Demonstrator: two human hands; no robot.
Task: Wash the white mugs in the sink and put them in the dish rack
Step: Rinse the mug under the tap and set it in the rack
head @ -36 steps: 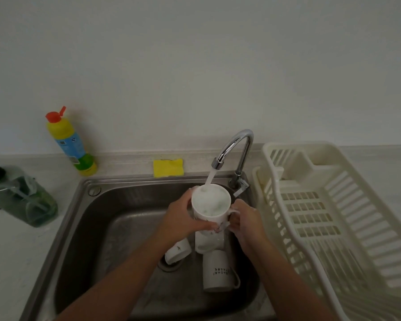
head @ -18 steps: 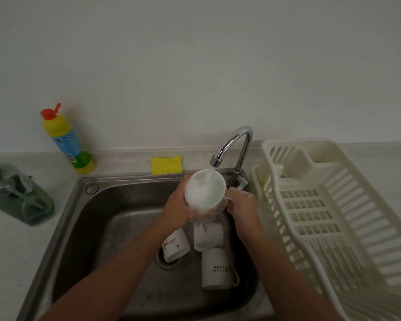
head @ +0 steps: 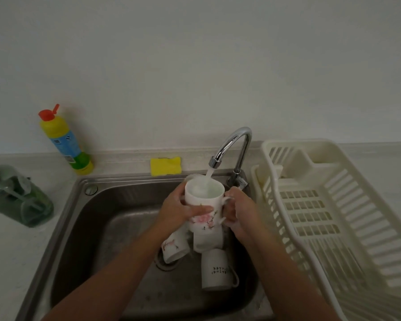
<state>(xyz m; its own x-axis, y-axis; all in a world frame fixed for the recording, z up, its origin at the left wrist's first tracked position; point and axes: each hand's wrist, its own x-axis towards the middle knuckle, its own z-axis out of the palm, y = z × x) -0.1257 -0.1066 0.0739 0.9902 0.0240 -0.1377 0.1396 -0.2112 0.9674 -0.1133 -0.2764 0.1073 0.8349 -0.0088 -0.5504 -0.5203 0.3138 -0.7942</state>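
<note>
Head view: left hand (head: 176,210) wraps the floral mug (head: 204,200) body and right hand (head: 239,212) grips its handle. Mug sits upright between them, filling under the tap (head: 232,140).

Risk: wet glaze may slip, dropping it onto the other mugs (head: 215,269) in the sink (head: 79,205) directly below both hands, likely chipping them.

This is a home kitchen: a stainless steel sink (head: 79,205) is sunk in a pale countertop (head: 9,251) against a plain wall (head: 195,66), and a chrome gooseneck tap (head: 239,140) runs water just above the fingers (head: 195,209) that hold a white mug (head: 204,200). Right of the fingers sits a cream dish rack (head: 333,205), beyond them a yellow sponge (head: 165,166), well to their left a red-capped detergent bottle (head: 65,140) and a green translucent container (head: 21,200), and below them more mugs (head: 214,272) lie in the sink
</note>
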